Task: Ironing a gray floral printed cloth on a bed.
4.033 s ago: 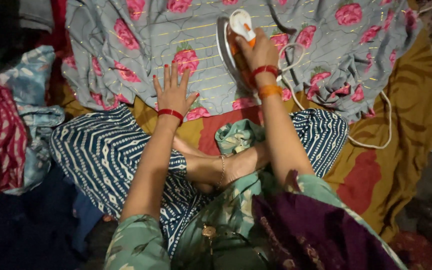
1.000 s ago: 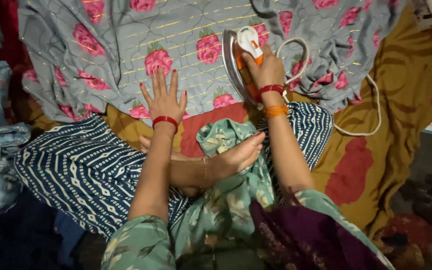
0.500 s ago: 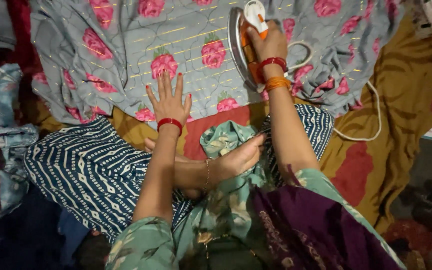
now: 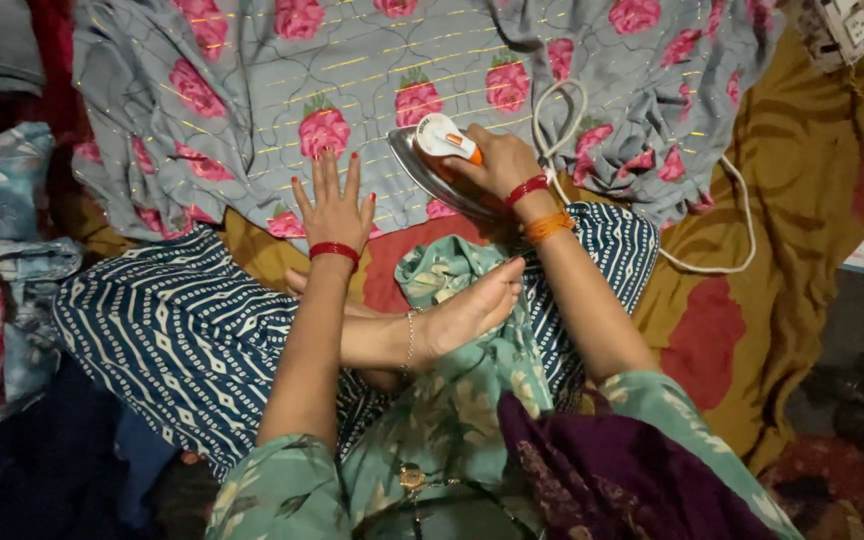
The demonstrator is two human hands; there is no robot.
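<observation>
Grey rose-print cloth [image 4: 252, 90] over mustard sheet [image 4: 802, 200]; clothes pile [image 4: 2, 250] left.

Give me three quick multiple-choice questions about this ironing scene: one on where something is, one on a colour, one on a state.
1. Where does the left hand rest?
A. on the iron
B. flat on the grey cloth
C. on the foot

2. What colour are the flowers on the grey cloth?
A. pink
B. blue
C. white

3. How does the right hand stand?
A. open in the air
B. flat on the floor
C. closed round the handle of the iron

Answers:
1 B, the palm lies spread on the cloth, left of the iron.
2 A, pink blooms dot the grey weave.
3 C, the fingers wrap the white and orange handle.
</observation>
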